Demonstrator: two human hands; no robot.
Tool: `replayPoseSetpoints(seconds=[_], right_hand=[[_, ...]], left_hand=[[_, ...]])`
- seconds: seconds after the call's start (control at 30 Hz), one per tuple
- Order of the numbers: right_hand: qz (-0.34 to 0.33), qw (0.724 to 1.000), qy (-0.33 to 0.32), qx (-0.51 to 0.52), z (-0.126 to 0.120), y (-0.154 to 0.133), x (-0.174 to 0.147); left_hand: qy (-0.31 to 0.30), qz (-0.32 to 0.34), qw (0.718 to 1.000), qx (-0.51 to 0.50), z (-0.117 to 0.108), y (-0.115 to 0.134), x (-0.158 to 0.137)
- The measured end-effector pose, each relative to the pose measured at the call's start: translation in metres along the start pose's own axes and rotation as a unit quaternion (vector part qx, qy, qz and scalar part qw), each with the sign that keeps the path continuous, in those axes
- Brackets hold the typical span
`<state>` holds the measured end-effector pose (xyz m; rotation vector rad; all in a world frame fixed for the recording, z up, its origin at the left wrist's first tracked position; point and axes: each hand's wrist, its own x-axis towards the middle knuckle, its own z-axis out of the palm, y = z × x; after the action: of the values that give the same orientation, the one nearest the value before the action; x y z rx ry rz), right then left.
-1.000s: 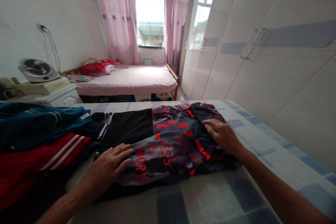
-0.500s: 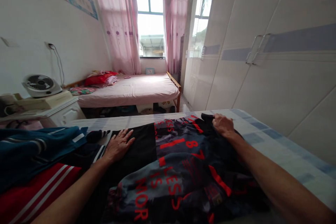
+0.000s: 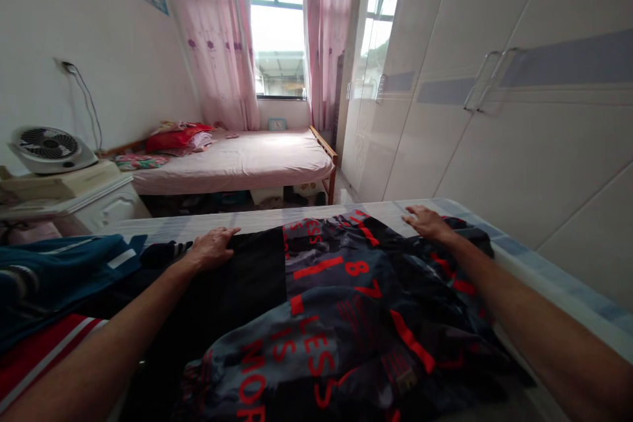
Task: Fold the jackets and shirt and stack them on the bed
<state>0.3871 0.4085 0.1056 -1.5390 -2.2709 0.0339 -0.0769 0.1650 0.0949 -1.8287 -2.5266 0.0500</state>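
A black and grey jacket-like garment (image 3: 316, 316) with red lettering and red stripes lies spread over the bed in front of me; its near end runs out of view. My left hand (image 3: 215, 248) rests at the far left edge of its plain black part, fingers loosely stretched and apart. Past the garment's far edge, my right hand (image 3: 426, 221) hovers over or touches the bed sheet, open with its fingers spread, and holds nothing. Part of the garment bunches up beyond my right wrist.
Left of the garment lie a teal garment (image 3: 59, 277) and a red garment with white stripes (image 3: 44, 356). The sheet-covered bed (image 3: 390, 211) reaches toward white wardrobes (image 3: 494, 171). Behind stand a pink bed (image 3: 257, 165) and a cabinet bearing a fan (image 3: 52, 147).
My right hand has let go of the garment's dark edge, which now lies spread out to the right. My left hand has slid toward the garment's far left edge. The view has shifted slightly.
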Motion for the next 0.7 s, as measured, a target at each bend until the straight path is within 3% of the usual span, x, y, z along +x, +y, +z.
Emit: replayPoseSetpoints(seconds=[0.13, 0.23, 0.4, 0.5, 0.6, 0.7], right_hand=[[0.015, 0.997, -0.076, 0.029, 0.041, -0.043, 0.015], [0.026, 0.994, -0.093, 0.045, 0.048, -0.063, 0.016], [0.012, 0.995, -0.027, 0.098, 0.008, -0.071, 0.002], [-0.007, 0.986, 0.006, 0.168, -0.019, -0.060, -0.029], [-0.041, 0.960, -0.034, 0.274, -0.027, -0.040, -0.074], [-0.068, 0.949, -0.123, 0.281, -0.019, -0.023, -0.115]], left_hand=[[0.004, 0.005, 1.000, 0.019, -0.007, -0.003, 0.005], [0.029, 0.000, 0.999, 0.032, -0.012, -0.003, 0.001], [0.089, -0.010, 0.995, 0.039, -0.031, 0.003, -0.028], [0.144, 0.033, 0.988, 0.036, -0.033, 0.003, -0.066], [0.210, 0.135, 0.968, 0.010, -0.016, -0.002, -0.109], [0.193, 0.194, 0.962, -0.020, 0.008, -0.006, -0.142]])
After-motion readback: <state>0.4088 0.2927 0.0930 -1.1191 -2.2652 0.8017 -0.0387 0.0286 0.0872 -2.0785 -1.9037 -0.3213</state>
